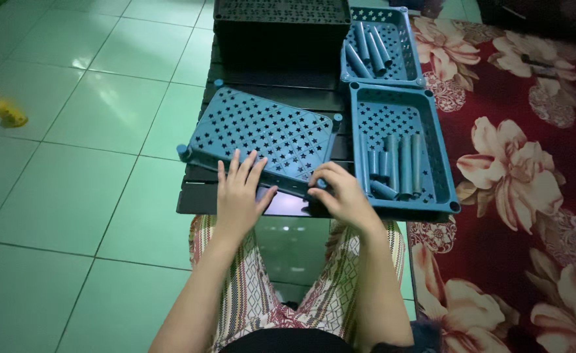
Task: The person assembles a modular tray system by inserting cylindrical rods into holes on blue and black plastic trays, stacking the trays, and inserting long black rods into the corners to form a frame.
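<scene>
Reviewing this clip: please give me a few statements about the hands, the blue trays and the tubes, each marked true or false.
1. The left hand lies flat, fingers spread, on the tilted blue star-hole tray. True.
2. The right hand holds a yellow toy. False: its fingers curl at that tray's near right corner; the yellow object lies far off on the green tiled floor.
3. Both trays on the right are empty. False: the near tray and the far tray hold blue tubes.
4. A red floral carpet lies to the right of the trays. True.
</scene>
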